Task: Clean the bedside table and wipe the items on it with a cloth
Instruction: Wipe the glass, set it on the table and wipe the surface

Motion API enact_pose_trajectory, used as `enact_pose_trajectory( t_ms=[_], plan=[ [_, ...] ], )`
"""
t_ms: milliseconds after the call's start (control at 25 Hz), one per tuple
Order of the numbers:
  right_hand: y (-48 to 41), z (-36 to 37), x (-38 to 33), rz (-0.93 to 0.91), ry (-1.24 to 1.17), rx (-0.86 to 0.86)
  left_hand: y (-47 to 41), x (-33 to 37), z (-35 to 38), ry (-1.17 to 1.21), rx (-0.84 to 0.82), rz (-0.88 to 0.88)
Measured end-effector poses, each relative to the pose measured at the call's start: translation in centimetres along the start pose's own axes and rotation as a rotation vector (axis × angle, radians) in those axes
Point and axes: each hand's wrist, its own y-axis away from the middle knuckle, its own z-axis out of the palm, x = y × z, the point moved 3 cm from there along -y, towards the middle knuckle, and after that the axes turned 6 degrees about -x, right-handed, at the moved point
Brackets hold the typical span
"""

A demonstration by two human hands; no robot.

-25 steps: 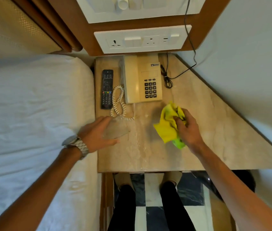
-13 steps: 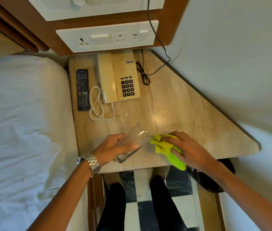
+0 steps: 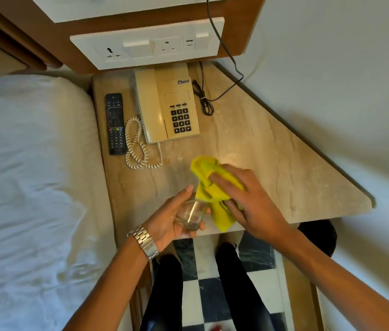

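Note:
My left hand (image 3: 172, 218) holds a clear drinking glass (image 3: 189, 215) tilted on its side above the front edge of the beige marble bedside table (image 3: 272, 163). My right hand (image 3: 248, 201) grips a yellow cloth (image 3: 212, 187) and presses it against the mouth of the glass. Part of the cloth hangs below the hand. At the back of the table stand a beige telephone (image 3: 167, 108) with its coiled cord (image 3: 138, 144) and a black remote control (image 3: 115, 124) to its left.
A bed with white sheets (image 3: 33, 175) borders the table on the left. A white socket panel (image 3: 150, 44) is on the wooden wall behind; a black cable (image 3: 204, 99) lies bundled beside the phone. The white wall runs along the table's angled right edge. My legs stand on checkered floor.
My left hand lifted the glass off the table and turned it on its side. My right hand brought the yellow cloth up against the glass mouth.

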Motion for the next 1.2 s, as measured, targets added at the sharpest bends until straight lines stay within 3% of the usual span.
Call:
enact_pose_trajectory(
  t_ms=[80,160,200,280,360,400,440,520,600,640,720,800,880,960,1040,1120,1200],
  plan=[
    [0.1,0.1,1.2,0.082,0.045,-0.069,0.1,-0.7,-0.2,-0.017,0.005,-0.024],
    [1.1,0.2,1.0,0.207,0.017,0.0,0.5,-2.5,-0.4,0.034,0.005,-0.048],
    [1.6,0.3,-0.1,0.132,-0.007,0.01,0.6,-2.9,-0.3,0.041,-0.005,-0.037],
    [1.8,1.1,-0.5,-0.024,0.048,-0.138,0.3,-2.4,-0.1,-0.061,0.059,-0.005],
    [0.9,0.4,2.2,0.244,0.029,-0.168,0.3,-1.3,-0.2,-0.484,0.169,0.019],
    [0.5,-0.6,3.3,0.394,0.012,-0.096,0.4,-1.0,-0.4,-0.743,0.204,0.049],
    [0.2,-1.6,3.5,0.422,0.014,0.006,0.3,-1.0,-0.5,-0.963,0.24,0.081],
    [-0.1,-2.0,2.1,0.202,0.008,0.058,-0.4,-0.8,-0.7,-1.233,0.349,0.136],
    [-0.1,-0.8,1.3,-0.045,0.038,-0.169,-0.8,-0.4,-0.5,-1.375,0.444,0.174],
    [-0.4,-0.5,1.6,0.001,0.046,-0.247,-0.9,-0.3,-0.3,-1.455,0.454,0.17],
    [-1.1,-0.9,2.7,0.158,0.059,-0.187,-1.1,-0.3,0.0,-1.591,0.463,0.188],
    [-1.5,-0.5,2.1,0.011,0.049,-0.191,-1.2,-0.1,0.1,-1.715,0.5,0.261],
    [-1.8,0.2,3.5,-0.082,0.161,-0.374,-1.5,0.0,0.2,-1.844,0.46,0.233],
    [-2.5,-0.7,6.5,0.206,0.24,-0.435,-0.9,-0.6,0.0,-1.652,0.422,0.228],
    [-2.4,-2.5,7.8,0.39,0.149,-0.259,-0.4,-0.5,-0.3,-1.03,0.401,0.243],
    [-1.8,-3.5,6.4,0.334,-0.005,-0.034,-0.8,-0.2,-0.6,-0.298,0.344,0.286],
    [-1.9,-3.2,3.3,0.262,-0.183,0.079,-1.3,0.5,-0.8,0.042,0.318,0.341]
  ],
)
